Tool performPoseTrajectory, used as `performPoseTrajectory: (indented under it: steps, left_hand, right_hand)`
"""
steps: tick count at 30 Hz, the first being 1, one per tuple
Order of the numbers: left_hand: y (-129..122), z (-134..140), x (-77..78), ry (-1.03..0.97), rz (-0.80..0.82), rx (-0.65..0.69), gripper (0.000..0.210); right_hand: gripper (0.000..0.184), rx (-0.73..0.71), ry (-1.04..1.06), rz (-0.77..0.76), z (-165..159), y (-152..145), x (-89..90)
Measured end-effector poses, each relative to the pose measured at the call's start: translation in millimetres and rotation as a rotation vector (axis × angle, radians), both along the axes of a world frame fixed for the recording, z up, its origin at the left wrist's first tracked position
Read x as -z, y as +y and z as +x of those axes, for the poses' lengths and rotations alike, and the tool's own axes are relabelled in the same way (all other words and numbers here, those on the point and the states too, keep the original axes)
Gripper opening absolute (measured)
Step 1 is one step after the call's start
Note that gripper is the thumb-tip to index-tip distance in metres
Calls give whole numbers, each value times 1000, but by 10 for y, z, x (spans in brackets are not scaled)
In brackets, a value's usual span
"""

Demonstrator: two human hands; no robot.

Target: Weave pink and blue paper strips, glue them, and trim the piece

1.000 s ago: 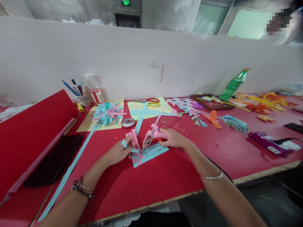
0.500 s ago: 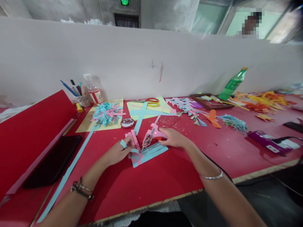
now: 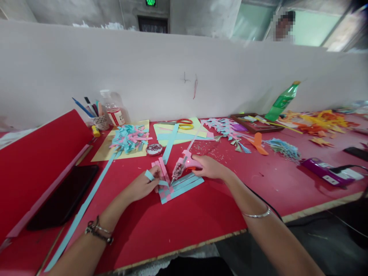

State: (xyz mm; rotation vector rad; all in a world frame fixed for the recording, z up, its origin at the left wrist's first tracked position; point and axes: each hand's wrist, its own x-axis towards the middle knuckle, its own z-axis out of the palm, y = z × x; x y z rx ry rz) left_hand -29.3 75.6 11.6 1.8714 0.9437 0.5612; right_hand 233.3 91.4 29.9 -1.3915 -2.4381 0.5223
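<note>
Still clamping glue gun [image 3: 181, 165] in grip of right hand [image 3: 209, 166], with nozzle [image 3: 172, 181] at woven paper strips [image 3: 169, 194] on red counter [image 3: 201, 218]. Still pinching curled blue strip [image 3: 163, 183] in left hand [image 3: 146, 184]. Hardly shifted over last second; apparently dwelling on one spot.

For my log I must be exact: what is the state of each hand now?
Left hand: closed, holding a blue paper strip.
Right hand: closed, holding the pink glue gun.
</note>
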Motion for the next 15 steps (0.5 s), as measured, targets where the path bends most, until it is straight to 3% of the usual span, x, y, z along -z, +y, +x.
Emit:
performPoseTrajectory:
  steps: [15]
  left_hand:
    - [-16, -3, -17, 26, -32, -33, 4]
  right_hand:
    - [17, 1, -15, 20, 53, 34, 12]
